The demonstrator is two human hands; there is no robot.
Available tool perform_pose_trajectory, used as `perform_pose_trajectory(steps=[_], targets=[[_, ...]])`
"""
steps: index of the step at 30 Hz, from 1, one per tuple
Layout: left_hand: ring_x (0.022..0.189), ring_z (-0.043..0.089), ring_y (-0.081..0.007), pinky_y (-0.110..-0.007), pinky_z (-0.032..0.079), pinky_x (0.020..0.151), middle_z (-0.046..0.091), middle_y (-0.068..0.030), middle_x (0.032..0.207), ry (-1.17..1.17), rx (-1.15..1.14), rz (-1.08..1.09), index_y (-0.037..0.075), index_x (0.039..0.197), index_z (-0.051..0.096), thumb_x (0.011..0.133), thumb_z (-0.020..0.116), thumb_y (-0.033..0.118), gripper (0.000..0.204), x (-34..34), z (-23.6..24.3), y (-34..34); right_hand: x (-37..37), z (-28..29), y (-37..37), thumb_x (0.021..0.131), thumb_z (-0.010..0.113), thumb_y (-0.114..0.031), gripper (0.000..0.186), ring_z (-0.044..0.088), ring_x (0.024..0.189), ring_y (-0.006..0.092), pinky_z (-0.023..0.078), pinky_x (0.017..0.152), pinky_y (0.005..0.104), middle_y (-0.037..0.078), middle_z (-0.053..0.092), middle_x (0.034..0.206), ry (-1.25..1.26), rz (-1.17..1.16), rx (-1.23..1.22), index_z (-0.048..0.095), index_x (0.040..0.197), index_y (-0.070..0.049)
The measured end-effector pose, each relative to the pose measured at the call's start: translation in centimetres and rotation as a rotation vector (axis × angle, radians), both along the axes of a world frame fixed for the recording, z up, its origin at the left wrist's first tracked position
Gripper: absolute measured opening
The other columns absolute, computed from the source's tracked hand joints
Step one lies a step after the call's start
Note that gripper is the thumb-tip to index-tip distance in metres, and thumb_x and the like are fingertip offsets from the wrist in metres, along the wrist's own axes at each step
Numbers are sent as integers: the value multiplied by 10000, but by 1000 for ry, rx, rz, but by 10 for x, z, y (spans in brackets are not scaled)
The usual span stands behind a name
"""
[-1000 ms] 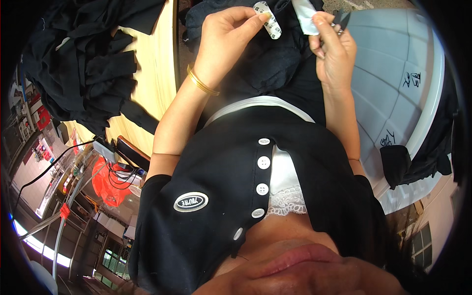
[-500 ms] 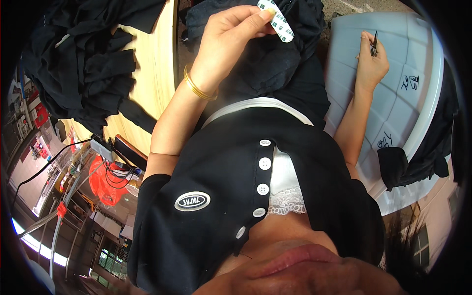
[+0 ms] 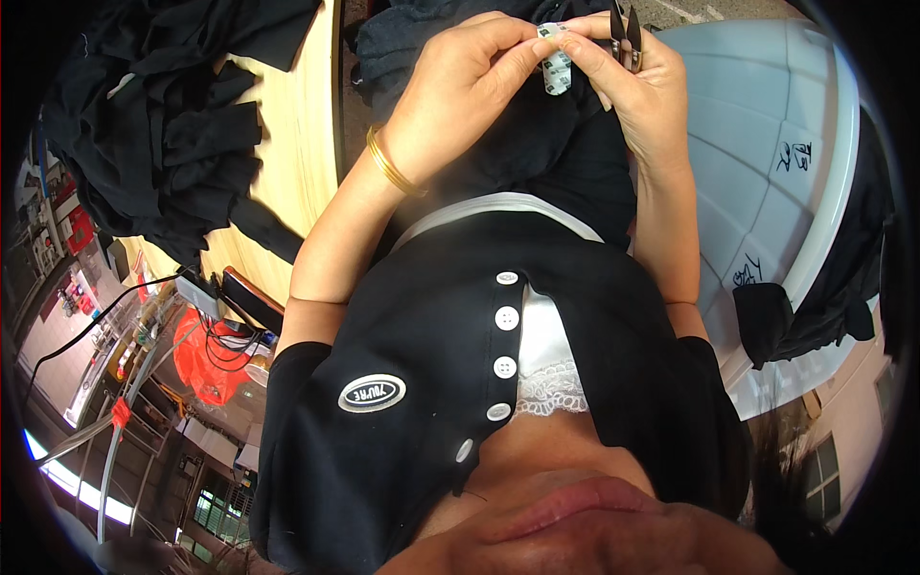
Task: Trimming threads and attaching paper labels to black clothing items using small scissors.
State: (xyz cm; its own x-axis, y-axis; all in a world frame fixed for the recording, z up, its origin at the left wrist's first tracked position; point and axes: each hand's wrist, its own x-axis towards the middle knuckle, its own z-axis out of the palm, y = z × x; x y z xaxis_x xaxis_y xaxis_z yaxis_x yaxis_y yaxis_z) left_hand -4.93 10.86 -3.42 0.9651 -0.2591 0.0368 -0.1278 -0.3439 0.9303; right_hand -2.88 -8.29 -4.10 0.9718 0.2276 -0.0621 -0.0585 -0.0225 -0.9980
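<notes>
Overhead, the biggest thing on the person's right is a pale blue plastic tub (image 3: 767, 134) turned so its ribbed wall shows, with a black cloth (image 3: 815, 307) draped over its rim. To the left lies a wooden worktop (image 3: 297, 125), and on it a heap of black garments (image 3: 163, 125) piled loosely, reaching toward the worktop's near edge. Between the two, under the hands, another dark garment (image 3: 537, 144) is spread across the person's lap.

Smaller again: the left hand (image 3: 460, 96) (a gold bangle (image 3: 393, 165) sits on its wrist) is raised over the lap, thumb and forefinger pinching a small white label (image 3: 554, 67). The right hand (image 3: 637, 86) meets it from the other side, its forefinger and thumb touching the same label, while its other fingers are curled around a pair of small black thread snips (image 3: 625, 34) whose points stick upward, just beside the label.
</notes>
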Motion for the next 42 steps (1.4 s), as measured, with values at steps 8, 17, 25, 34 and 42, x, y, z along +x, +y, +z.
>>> perform_pose_trajectory(steps=[8, 17, 25, 34, 42], targets=[[781, 587, -50, -190, 460, 675, 638, -5, 887, 114, -157, 60, -12, 1012, 690, 947, 675, 138, 165, -3, -2, -6, -1, 5, 8, 922, 653, -53, 98, 521, 544, 36, 357, 462, 163, 4, 657, 736, 177, -106, 278, 699, 972, 18], [734, 588, -40, -189, 468, 646, 641, 4, 880, -196, 63, 190, 1, 1026, 688, 924, 701, 113, 152, -3, 0, -9, -4, -13, 4, 927, 660, -48, 144, 463, 531, 49, 286, 456, 176, 23, 605, 702, 114, -220, 320, 677, 1017, 64], [779, 630, -66, -201, 494, 691, 693, -23, 925, 221, -454, 141, 10, 1087, 684, 983, 631, 223, 243, -8, 3, -17, -10, -6, 10, 895, 710, -53, 137, 498, 521, 45, 332, 459, 183, 17, 627, 706, 103, -167, 416, 703, 1002, 31], [797, 638, -67, -204, 499, 712, 693, -19, 925, 230, -389, 112, 13, 1085, 686, 972, 644, 204, 226, -5, -9, -11, -13, -4, 14, 909, 694, -75, 171, 550, 537, 85, 327, 448, 198, 60, 648, 743, 174, -165, 459, 670, 1017, 56], [810, 647, -72, -203, 506, 730, 692, -18, 921, 205, -415, 134, 5, 1082, 685, 973, 643, 190, 219, -5, -14, -10, -13, -2, 19, 910, 690, -60, 160, 560, 552, 76, 317, 444, 191, 51, 656, 754, 144, -162, 477, 682, 1023, 53]])
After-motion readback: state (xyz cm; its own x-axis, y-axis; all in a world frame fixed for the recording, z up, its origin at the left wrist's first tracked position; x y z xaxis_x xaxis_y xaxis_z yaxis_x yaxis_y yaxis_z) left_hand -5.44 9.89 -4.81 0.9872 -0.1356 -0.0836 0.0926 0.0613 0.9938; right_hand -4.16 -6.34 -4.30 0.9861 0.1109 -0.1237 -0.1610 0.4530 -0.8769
